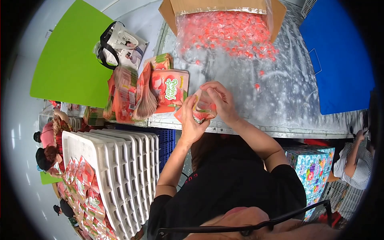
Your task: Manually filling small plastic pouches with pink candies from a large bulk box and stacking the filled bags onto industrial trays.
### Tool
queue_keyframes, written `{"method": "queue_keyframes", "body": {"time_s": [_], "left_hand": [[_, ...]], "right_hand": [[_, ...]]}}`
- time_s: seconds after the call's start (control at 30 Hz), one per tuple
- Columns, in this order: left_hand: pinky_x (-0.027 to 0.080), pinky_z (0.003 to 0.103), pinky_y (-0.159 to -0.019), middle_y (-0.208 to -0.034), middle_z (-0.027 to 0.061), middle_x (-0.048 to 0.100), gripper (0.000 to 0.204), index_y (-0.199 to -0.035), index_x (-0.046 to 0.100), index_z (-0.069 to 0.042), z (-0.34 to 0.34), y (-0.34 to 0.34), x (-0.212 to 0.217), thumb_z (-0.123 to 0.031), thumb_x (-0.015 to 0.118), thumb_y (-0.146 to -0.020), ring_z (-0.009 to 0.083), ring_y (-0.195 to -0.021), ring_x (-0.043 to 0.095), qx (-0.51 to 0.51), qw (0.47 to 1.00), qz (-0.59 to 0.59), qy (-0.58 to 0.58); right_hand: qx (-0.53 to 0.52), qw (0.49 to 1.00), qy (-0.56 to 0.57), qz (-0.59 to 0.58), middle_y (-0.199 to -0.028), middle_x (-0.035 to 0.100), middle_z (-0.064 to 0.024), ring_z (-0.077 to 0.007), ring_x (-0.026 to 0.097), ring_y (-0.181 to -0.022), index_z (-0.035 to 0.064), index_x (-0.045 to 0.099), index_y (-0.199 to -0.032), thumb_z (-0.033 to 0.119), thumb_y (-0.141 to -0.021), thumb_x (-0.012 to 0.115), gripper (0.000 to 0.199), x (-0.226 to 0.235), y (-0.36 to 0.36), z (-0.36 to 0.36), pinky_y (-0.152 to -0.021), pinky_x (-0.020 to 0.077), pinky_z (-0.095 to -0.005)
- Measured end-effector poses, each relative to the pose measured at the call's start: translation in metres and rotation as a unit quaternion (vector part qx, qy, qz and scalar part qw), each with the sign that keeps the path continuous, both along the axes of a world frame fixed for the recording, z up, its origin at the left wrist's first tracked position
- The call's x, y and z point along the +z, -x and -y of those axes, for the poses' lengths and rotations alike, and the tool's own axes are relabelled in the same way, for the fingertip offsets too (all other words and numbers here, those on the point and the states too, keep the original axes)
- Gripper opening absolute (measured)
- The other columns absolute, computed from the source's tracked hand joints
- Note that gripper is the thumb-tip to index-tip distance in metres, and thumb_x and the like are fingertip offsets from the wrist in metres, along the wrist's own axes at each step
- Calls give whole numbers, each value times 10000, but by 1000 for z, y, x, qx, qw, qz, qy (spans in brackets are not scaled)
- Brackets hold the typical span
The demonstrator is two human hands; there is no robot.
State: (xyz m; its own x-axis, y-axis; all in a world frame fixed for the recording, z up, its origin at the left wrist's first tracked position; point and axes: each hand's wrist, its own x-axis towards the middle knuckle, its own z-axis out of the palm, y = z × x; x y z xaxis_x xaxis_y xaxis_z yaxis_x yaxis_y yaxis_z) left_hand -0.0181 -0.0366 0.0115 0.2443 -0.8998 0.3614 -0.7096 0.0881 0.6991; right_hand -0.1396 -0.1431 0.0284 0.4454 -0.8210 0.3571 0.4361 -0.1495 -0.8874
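Observation:
A pink printed pouch (pixel 204 114) with a clear section is held over the metal table's near edge. My left hand (pixel 192 123) grips its left side, thumb and fingers closed on it. My right hand (pixel 224 105) is closed at the pouch's upper right edge, its fingertips partly hidden by the film. Just left of my hands lies a stack of flat pink pouches (pixel 170 86). More pouches (pixel 145 98) stand fanned out beside it. Beyond my hands, a cardboard box (pixel 278 18) lined with clear plastic spills small wrapped pink sweets (pixel 228 34) onto the table.
Two loose sweets (pixel 257 86) lie on the metal table (pixel 288 96). A white bag (pixel 127 46) stands by a green panel (pixel 72 56); a blue panel (pixel 340 56) is at right. Stacked white crates (pixel 132 168) hold filled pouches at lower left. Printed cartons (pixel 310 168) and other people flank me.

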Motion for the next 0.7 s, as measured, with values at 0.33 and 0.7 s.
{"method": "queue_keyframes", "body": {"time_s": [0.33, 0.7], "left_hand": [[353, 444, -1110, -1403, 212, 422, 897, -1427, 373, -37, 4, 5, -3, -29, 796, -635, 396, -1324, 414, -68, 996, -59, -11], [409, 366, -1032, -1274, 114, 508, 757, -1377, 380, -4, -8, 5, -9, 6, 759, -722, 212, -1199, 501, -55, 940, -335, -29]], "right_hand": [[-100, 973, 144, -152, -1095, 618, -123, -271, 609, -1030, 28, 628, -1102, 167, -967, 566, 204, 5, -13, 39, -882, 482, -344], [-277, 674, 322, -604, -1470, 450, -122, -406, 365, -1369, 169, 593, -1315, 465, -943, 532, 479, -140, 25, 217, -1138, 212, -577]]}}
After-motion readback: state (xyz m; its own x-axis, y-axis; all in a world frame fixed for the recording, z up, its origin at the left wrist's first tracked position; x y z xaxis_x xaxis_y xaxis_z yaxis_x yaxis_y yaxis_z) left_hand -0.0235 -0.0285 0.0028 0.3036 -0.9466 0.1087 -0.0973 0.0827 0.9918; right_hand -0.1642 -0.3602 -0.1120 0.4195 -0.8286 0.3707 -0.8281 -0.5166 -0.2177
